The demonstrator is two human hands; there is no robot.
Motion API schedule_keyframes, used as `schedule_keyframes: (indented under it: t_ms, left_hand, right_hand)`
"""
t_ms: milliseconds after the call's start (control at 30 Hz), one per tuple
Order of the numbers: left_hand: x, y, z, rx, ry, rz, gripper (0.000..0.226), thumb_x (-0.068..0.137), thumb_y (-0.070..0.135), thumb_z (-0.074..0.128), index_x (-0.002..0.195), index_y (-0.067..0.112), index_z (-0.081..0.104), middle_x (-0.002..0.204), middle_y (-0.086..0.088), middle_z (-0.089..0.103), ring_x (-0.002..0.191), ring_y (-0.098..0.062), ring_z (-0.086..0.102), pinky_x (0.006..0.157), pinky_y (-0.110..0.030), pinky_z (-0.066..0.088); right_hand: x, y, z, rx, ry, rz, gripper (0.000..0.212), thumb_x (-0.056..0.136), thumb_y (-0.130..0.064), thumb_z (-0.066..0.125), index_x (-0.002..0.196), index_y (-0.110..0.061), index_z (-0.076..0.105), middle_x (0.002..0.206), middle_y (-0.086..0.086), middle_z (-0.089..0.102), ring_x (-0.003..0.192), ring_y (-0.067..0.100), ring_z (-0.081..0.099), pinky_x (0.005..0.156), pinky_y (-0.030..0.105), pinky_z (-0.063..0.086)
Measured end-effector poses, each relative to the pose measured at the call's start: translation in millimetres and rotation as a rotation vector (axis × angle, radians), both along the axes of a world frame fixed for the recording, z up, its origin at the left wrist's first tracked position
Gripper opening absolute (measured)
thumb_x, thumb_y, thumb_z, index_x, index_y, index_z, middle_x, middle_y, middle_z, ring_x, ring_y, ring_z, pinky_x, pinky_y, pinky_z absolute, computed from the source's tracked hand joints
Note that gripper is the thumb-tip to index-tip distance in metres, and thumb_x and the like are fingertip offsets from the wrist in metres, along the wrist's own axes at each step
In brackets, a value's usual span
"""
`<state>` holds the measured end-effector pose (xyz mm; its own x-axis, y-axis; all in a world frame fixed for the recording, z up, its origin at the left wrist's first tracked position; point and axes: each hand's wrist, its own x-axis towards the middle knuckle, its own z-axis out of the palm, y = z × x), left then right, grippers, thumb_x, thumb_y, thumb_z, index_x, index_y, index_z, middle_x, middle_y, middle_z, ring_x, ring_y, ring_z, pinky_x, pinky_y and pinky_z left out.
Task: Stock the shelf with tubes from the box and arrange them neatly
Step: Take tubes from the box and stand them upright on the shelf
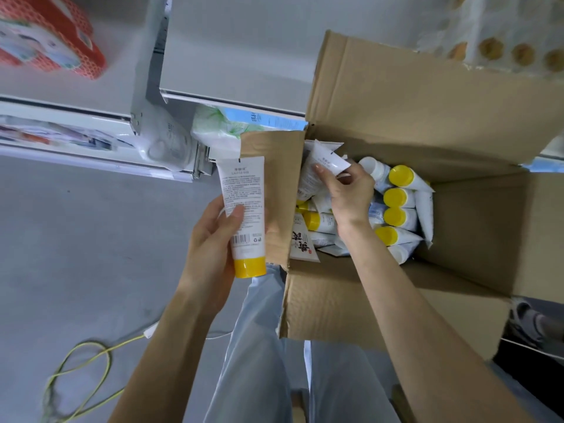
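The left hand [210, 239] grips a white tube [244, 203], thumb across its printed back, yellow cap pointing near, just left of the open cardboard box [396, 96]. The right hand [351, 190] reaches into the box, fingers pinched on a second tube [323, 160] above the pile of yellow-capped tubes [396, 196]. The white shelf [232, 56] stands far left of the box. A yellow cable [76, 361] lies on the near-left floor.

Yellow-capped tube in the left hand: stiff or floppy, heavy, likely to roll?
Probably semi-soft: the tube flattens toward its crimped end. Likely light, since the left hand holds it up with just a thumb and fingers. Laid down, the flat end should hinder rolling.
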<state>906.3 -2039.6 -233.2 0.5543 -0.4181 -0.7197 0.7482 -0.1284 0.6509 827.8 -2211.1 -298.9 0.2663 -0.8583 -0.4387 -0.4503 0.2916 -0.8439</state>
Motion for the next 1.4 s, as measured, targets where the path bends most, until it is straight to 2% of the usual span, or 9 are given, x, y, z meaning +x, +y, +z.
schedule_keyframes:
  t_ms: [133, 267, 333, 500, 667, 833, 967, 1133, 1400]
  left_hand:
    - [-3.4, 1.0, 18.8, 0.001, 0.013, 0.017, 0.034, 0.093, 0.019, 0.047, 0.126, 0.013, 0.053, 0.104, -0.003, 0.071, 0.101, -0.029, 0.066, 0.079, -0.04, 0.058]
    - [-6.3, -5.2, 58.4, -0.089, 0.032, 0.007, 0.042, 0.08, 0.018, 0.056, 0.122, 0.018, 0.053, 0.106, -0.007, 0.07, 0.094, -0.026, 0.068, 0.067, -0.03, 0.057]
    - [-9.6, -11.3, 83.3, -0.137, 0.018, -0.033, 0.044, 0.077, 0.013, 0.059, 0.12, 0.021, 0.054, 0.109, -0.01, 0.069, 0.096, -0.027, 0.067, 0.069, -0.031, 0.057]
    - [-19.5, -26.8, 154.8, -0.233, -0.078, -0.146, 0.058, 0.084, 0.007, 0.055, 0.138, 0.019, 0.039, 0.127, -0.01, 0.06, 0.116, -0.035, 0.057, 0.097, -0.049, 0.047]
    - [-29.4, -34.9, 227.0, -0.302, -0.245, -0.363, 0.062, 0.075, 0.011, 0.067, 0.132, 0.023, 0.045, 0.12, -0.004, 0.065, 0.104, -0.022, 0.066, 0.082, -0.034, 0.056]
    - [-35.0, -44.0, 270.4, -0.279, -0.423, -0.5, 0.084, 0.056, 0.012, 0.088, 0.126, 0.034, 0.047, 0.114, 0.007, 0.067, 0.103, -0.012, 0.065, 0.084, -0.032, 0.054]
    - [-41.9, -59.2, 298.8, -0.314, -0.507, -0.539, 0.074, 0.06, -0.001, 0.084, 0.117, 0.032, 0.049, 0.109, 0.01, 0.068, 0.097, -0.004, 0.065, 0.074, -0.019, 0.053]
    - [-46.8, -80.6, 326.6, -0.335, -0.567, -0.541, 0.081, 0.054, 0.011, 0.089, 0.122, 0.032, 0.049, 0.122, 0.0, 0.059, 0.106, -0.008, 0.062, 0.083, -0.025, 0.054]
    - [-49.0, -129.4, 363.4, -0.423, -0.553, -0.443, 0.077, 0.054, 0.002, 0.085, 0.12, 0.024, 0.052, 0.11, 0.003, 0.069, 0.1, -0.013, 0.067, 0.075, -0.024, 0.055]
  right_hand:
    - [-13.7, -2.6, 45.7, 0.053, -0.12, -0.002, 0.007, 0.081, -0.008, 0.071, 0.083, -0.008, 0.065, 0.067, -0.013, 0.063, 0.062, -0.005, 0.057, 0.062, 0.015, 0.045]
    - [-35.8, -7.5, 110.5, 0.14, -0.205, -0.017, 0.017, 0.093, -0.018, 0.057, 0.109, -0.015, 0.061, 0.107, 0.001, 0.067, 0.101, 0.009, 0.062, 0.084, 0.027, 0.052]
    - [-44.7, -9.4, 146.6, 0.183, -0.245, -0.066, 0.022, 0.095, -0.025, 0.052, 0.116, -0.019, 0.057, 0.114, 0.002, 0.065, 0.107, 0.014, 0.062, 0.084, 0.03, 0.053]
    - [-53.1, -3.6, 242.3, 0.243, -0.333, -0.157, 0.02, 0.097, -0.031, 0.047, 0.107, -0.019, 0.06, 0.099, 0.002, 0.069, 0.092, 0.016, 0.066, 0.076, 0.031, 0.054]
    - [-51.1, 9.7, 315.2, 0.207, -0.331, -0.134, 0.028, 0.097, -0.025, 0.05, 0.117, -0.007, 0.058, 0.104, 0.009, 0.067, 0.092, 0.02, 0.065, 0.071, 0.032, 0.055]
    - [-54.6, 6.5, 368.1, 0.173, -0.366, -0.14, 0.021, 0.096, -0.022, 0.052, 0.106, -0.006, 0.061, 0.096, 0.01, 0.068, 0.085, 0.022, 0.066, 0.075, 0.038, 0.055]
    - [-61.7, 0.6, 401.6, 0.115, -0.369, -0.124, 0.022, 0.096, -0.023, 0.052, 0.107, -0.007, 0.062, 0.1, 0.012, 0.07, 0.091, 0.027, 0.068, 0.08, 0.048, 0.055]
    - [-72.9, -14.7, 432.1, 0.095, -0.432, -0.11, 0.017, 0.095, -0.02, 0.054, 0.101, -0.009, 0.064, 0.096, 0.008, 0.071, 0.082, 0.016, 0.069, 0.061, 0.028, 0.055]
    - [-85.8, -41.2, 455.3, 0.161, -0.632, 0.132, 0.023, 0.09, -0.006, 0.057, 0.112, -0.005, 0.064, 0.108, 0.007, 0.071, 0.1, 0.019, 0.068, 0.079, 0.025, 0.056]
